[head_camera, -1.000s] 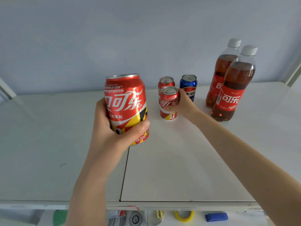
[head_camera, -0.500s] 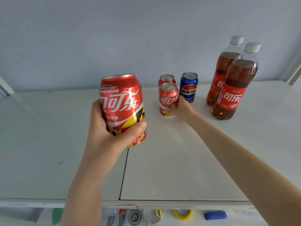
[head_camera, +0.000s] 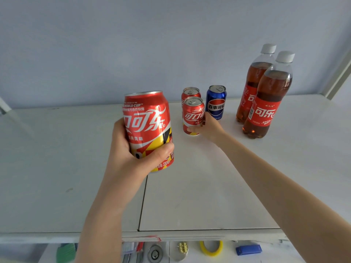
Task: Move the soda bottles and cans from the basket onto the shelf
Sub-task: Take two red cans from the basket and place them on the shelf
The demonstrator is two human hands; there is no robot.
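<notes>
The left hand (head_camera: 131, 154) grasps a red cola can (head_camera: 147, 122) upright, raised above the white shelf (head_camera: 190, 186) at the near left. Farther in, the right hand (head_camera: 209, 128) curls round a second red can (head_camera: 192, 114) standing on the shelf, just in front of a third red can (head_camera: 190, 93) and just left of a blue can (head_camera: 216, 101). At the far right stand two bottles, the near cola bottle (head_camera: 269, 103) partly covering the far cola bottle (head_camera: 252, 78).
</notes>
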